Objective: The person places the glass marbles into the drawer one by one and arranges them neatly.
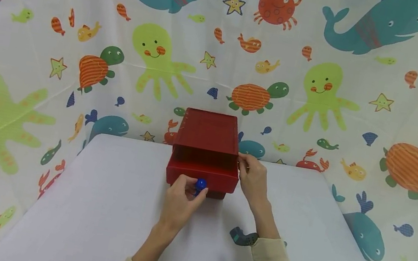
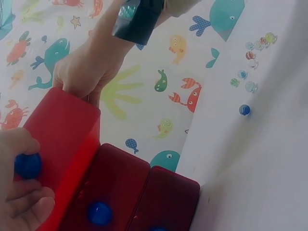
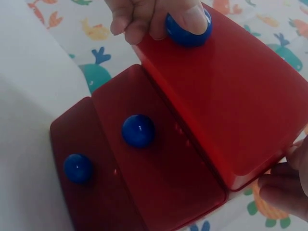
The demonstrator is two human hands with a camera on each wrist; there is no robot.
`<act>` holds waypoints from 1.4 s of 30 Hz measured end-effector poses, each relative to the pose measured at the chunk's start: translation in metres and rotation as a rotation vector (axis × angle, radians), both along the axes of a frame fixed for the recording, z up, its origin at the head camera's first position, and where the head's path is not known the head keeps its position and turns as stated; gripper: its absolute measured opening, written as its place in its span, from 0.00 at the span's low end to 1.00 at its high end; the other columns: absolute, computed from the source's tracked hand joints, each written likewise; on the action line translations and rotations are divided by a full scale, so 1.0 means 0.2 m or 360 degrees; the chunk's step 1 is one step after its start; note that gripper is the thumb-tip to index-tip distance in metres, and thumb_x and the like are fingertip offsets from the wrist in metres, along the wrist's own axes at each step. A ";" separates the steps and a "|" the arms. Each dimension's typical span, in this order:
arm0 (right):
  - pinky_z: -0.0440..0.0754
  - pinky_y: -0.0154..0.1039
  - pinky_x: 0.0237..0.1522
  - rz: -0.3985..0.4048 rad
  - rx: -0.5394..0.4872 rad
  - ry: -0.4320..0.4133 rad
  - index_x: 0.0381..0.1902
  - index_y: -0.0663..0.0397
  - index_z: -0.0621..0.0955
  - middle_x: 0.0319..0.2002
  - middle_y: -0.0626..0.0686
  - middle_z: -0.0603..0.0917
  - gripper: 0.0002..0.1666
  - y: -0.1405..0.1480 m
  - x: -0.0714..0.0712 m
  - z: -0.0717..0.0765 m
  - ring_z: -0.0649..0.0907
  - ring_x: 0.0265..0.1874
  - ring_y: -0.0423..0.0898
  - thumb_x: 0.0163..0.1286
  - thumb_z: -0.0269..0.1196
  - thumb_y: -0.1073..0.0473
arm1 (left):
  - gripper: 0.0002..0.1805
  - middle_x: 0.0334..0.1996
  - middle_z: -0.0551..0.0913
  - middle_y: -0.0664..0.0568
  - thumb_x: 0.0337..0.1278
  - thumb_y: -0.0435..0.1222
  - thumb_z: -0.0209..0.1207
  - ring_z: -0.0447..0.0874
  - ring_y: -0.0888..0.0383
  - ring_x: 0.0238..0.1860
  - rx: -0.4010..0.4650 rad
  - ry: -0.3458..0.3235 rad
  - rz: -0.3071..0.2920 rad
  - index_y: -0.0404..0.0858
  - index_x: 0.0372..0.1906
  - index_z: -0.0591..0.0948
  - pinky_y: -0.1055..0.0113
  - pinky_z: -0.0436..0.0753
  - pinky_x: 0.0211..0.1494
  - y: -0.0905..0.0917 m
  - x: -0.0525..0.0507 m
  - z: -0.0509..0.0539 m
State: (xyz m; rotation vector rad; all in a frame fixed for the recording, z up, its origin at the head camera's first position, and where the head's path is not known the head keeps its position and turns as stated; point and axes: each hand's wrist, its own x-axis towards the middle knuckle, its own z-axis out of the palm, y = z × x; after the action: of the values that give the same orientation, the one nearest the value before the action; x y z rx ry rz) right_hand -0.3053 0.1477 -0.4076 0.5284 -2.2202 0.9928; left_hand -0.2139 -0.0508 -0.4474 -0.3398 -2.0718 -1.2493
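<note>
Pinching the blue knob point(image 1: 201, 184), the left hand point(image 1: 180, 200) holds the top drawer point(image 1: 220, 183) jutting from the red cabinet point(image 1: 209, 131); overpulling could tip everything! Right hand point(image 1: 253, 181) beside the drawer, its grasp unclear.

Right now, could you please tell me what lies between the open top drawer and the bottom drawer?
The closed middle drawer, with its blue knob, shows there in the right wrist view.
</note>
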 end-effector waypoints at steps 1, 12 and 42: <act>0.88 0.46 0.45 0.0002 -0.0002 0.0005 0.52 0.62 0.84 0.44 0.61 0.89 0.13 0.00 0.00 0.00 0.89 0.40 0.53 0.73 0.60 0.64 | 0.18 0.34 0.83 0.48 0.52 0.35 0.73 0.83 0.55 0.31 -0.0001 0.0007 0.0001 0.36 0.43 0.77 0.63 0.88 0.35 0.00 0.00 0.00; 0.88 0.47 0.45 -0.0006 -0.0022 0.0006 0.51 0.62 0.84 0.44 0.61 0.89 0.12 0.01 0.01 0.00 0.89 0.41 0.53 0.73 0.61 0.65 | 0.18 0.36 0.83 0.48 0.53 0.35 0.72 0.82 0.57 0.33 -0.0042 0.0043 -0.0016 0.35 0.45 0.78 0.63 0.88 0.35 -0.01 0.03 0.01; 0.88 0.47 0.45 0.0140 -0.0036 0.0052 0.51 0.62 0.84 0.45 0.61 0.89 0.13 0.16 -0.23 -0.04 0.89 0.42 0.53 0.73 0.61 0.65 | 0.04 0.30 0.86 0.46 0.62 0.30 0.63 0.78 0.58 0.26 0.0086 0.0464 0.0377 0.33 0.39 0.85 0.82 0.75 0.32 -0.15 -0.21 0.17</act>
State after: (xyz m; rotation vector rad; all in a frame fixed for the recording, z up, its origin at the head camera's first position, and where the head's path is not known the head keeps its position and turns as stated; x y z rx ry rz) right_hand -0.3519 0.1790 -0.4164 0.6321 -2.1704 1.0458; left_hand -0.2569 -0.0812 -0.4125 -0.2285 -1.7698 -1.0448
